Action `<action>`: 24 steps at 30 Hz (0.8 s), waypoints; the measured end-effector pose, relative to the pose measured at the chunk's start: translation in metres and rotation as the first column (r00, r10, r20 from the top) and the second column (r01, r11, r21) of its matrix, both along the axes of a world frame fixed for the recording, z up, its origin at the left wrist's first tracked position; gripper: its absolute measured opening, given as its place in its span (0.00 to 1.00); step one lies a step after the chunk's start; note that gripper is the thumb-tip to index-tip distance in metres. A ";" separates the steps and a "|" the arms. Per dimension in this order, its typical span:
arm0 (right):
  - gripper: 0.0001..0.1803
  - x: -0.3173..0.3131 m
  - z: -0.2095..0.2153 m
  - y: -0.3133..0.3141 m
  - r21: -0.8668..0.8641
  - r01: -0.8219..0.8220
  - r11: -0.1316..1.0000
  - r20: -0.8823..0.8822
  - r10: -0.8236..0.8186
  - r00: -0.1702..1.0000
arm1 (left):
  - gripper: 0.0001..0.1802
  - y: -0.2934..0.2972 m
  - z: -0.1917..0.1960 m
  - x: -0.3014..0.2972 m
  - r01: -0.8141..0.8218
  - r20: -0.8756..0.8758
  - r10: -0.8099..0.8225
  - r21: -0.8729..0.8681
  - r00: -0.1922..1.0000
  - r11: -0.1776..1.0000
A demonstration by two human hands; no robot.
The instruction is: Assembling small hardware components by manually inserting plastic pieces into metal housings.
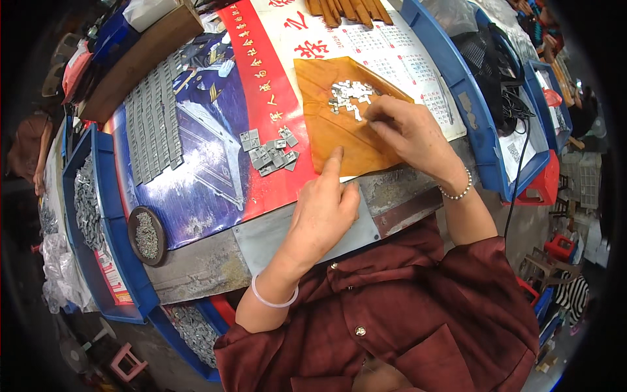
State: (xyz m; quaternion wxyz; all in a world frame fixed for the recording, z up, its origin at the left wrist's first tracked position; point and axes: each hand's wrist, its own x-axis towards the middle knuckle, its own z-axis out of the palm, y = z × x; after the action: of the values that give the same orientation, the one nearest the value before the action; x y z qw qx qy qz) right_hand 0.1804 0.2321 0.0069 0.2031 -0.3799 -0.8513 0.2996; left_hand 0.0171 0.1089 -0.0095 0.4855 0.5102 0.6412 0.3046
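Observation:
An amber-coloured sheet (339, 140) lies on the table in front of me, with a small pile of silvery white metal pieces (346, 97) on it. My right hand (411, 134) is over the sheet beside this pile, thumb and fingers drawn together; whatever they pinch is hidden. At the sheet's near left edge, my left hand (324, 212) stretches its index finger onto the sheet, the other fingers partly curled, and no object shows in it. Several square grey metal parts (271, 153) lie in a loose cluster left of the sheet.
Rows of grey parts (153, 117) stand on the poster-covered table at left. A round dark dish (146, 236) holds tiny pieces. Blue bins (124, 261) with grey parts line the left; another blue tray (450, 78) stands at right. Brown strips (349, 10) lie at the far edge.

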 end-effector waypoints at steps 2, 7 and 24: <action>0.05 0.000 -0.004 0.002 0.017 0.018 1.000 -0.031 -0.018 0.999 | 0.31 0.000 0.001 0.000 -0.005 0.004 0.005 0.008 1.000 1.000; 0.06 -0.010 -0.014 0.006 0.062 -0.010 0.998 -0.137 0.018 0.990 | 0.33 -0.002 -0.010 -0.002 0.055 -0.048 -0.054 0.030 0.997 0.998; 0.06 -0.007 -0.028 0.012 -0.126 0.147 0.981 -0.247 -0.175 0.953 | 0.30 -0.001 -0.011 0.001 -0.021 -0.017 0.022 0.059 1.000 0.998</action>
State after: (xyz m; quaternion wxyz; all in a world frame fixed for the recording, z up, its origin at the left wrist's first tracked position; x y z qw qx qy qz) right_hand 0.1730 0.2444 -0.0212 0.3151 -0.4163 -0.7667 0.3736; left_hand 0.0182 0.1078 -0.0204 0.4613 0.5200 0.6417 0.3241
